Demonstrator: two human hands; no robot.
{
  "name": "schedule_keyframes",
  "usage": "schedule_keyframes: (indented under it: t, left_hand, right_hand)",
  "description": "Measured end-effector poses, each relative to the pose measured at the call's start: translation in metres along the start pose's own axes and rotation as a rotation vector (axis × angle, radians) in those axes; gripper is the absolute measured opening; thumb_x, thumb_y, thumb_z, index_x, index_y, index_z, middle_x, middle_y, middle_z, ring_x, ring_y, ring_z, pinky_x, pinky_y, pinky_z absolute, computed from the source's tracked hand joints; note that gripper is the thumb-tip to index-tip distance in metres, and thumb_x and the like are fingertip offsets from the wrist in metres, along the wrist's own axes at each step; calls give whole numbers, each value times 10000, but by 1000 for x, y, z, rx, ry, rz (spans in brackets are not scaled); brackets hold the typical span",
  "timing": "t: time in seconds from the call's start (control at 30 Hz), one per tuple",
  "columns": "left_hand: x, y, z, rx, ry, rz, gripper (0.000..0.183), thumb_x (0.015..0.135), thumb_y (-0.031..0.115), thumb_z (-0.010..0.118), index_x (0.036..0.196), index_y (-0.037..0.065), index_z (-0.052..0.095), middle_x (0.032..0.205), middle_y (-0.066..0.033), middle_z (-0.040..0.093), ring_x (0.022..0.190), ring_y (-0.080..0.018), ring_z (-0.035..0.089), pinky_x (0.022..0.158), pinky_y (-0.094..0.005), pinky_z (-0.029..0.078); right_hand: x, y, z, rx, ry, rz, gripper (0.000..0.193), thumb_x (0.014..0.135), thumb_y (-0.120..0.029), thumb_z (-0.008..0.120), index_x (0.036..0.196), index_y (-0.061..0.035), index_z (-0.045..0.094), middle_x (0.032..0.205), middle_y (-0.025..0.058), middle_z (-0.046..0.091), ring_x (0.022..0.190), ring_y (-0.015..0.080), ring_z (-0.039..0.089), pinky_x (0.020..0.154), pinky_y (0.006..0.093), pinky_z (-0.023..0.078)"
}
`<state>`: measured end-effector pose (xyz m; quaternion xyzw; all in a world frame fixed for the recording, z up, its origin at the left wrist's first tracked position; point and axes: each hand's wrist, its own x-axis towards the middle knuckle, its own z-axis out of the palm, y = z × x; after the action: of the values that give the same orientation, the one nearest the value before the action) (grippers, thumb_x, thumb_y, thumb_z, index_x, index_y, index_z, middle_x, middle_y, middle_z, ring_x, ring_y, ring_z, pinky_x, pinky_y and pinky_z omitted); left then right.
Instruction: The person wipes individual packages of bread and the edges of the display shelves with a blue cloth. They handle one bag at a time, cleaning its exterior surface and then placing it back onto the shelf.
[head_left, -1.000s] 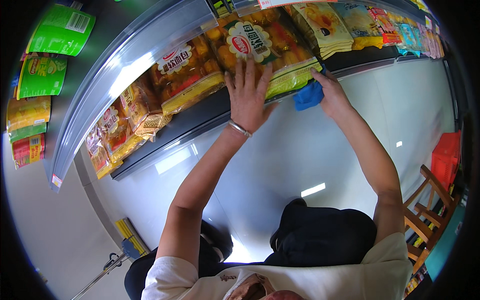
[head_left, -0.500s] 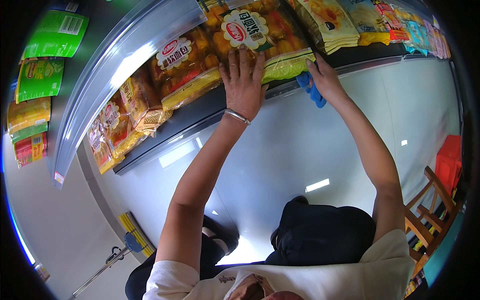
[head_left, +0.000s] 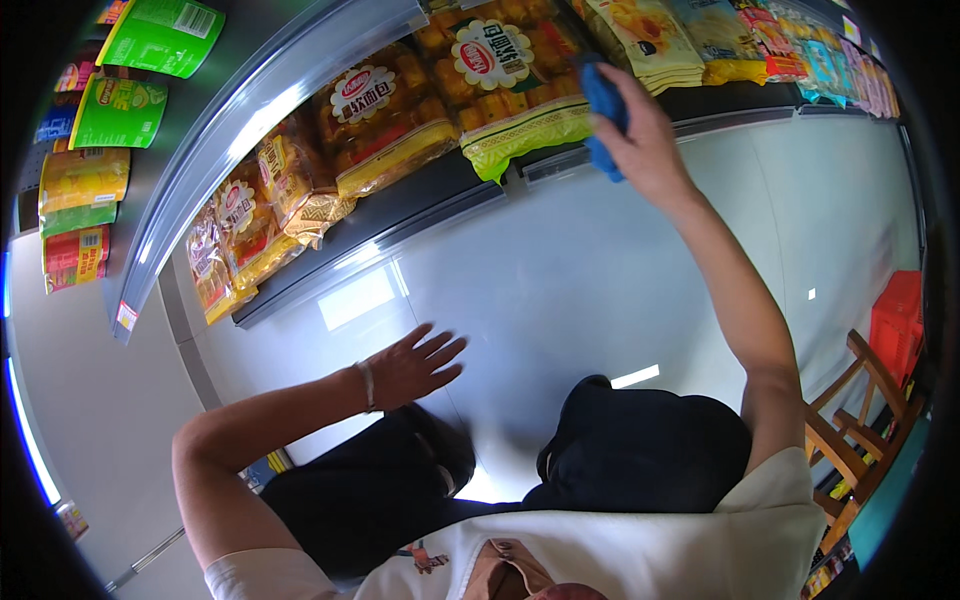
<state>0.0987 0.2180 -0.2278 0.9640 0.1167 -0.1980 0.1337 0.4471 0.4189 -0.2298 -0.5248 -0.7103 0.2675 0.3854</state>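
My right hand (head_left: 648,142) grips a blue cloth (head_left: 605,110) at the front edge of the low shelf. The cloth is beside the right side of a big clear bread bag (head_left: 515,110) with a green lower edge. Another bread bag (head_left: 385,135) with a yellow lower edge lies left of it. My left hand (head_left: 415,366) hangs over the floor near my left knee, fingers spread, holding nothing, with a bracelet (head_left: 367,387) on its wrist.
Smaller bread packs (head_left: 240,225) fill the shelf's left end; cream-coloured packs (head_left: 645,40) stand right of the cloth. A curved upper shelf edge (head_left: 230,130) juts out, with green tubs (head_left: 120,110) above. At right are a wooden stool (head_left: 840,450) and a red crate (head_left: 893,315).
My left hand has let go of the green-edged bread bag and drawn back towards my knee. My right hand has moved up along the bag's right side with the cloth.
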Motion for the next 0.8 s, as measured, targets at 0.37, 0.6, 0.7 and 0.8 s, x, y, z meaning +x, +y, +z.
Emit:
schedule_keyframes:
  t: [0.37,0.6,0.7,0.8]
  left_hand:
    - [-2,16,28,-394,118,-147,602,808,269,749,1322,49,525,1326,-169,548,1205,-295,559,1044,-423,433]
    - [-7,6,31,-460,134,-182,665,784,233,767,1362,68,484,1281,-145,580,1113,-308,610,991,-406,477]
    - [-6,4,-1,-679,253,-478,780,754,214,796,1416,79,405,1296,-141,573,1047,-323,638,927,-418,515]
    - [-5,-8,-11,-953,674,-746,891,732,202,840,1425,45,302,1231,-158,574,896,-268,661,781,-360,562]
  right_hand:
    - [-15,35,50,-449,-73,-181,438,814,-37,654,1239,-122,594,1197,143,509,918,346,626,764,425,546]
    - [-18,-17,107,-177,-245,-357,361,774,31,609,1111,-97,607,1013,91,558,845,274,633,726,373,532]
    - [-32,-62,108,142,-390,-88,349,776,37,608,1105,-80,601,919,60,574,768,178,613,686,310,505]
    - [-65,-88,107,421,-591,66,337,812,26,607,1140,-45,581,974,27,601,809,92,577,695,266,497]
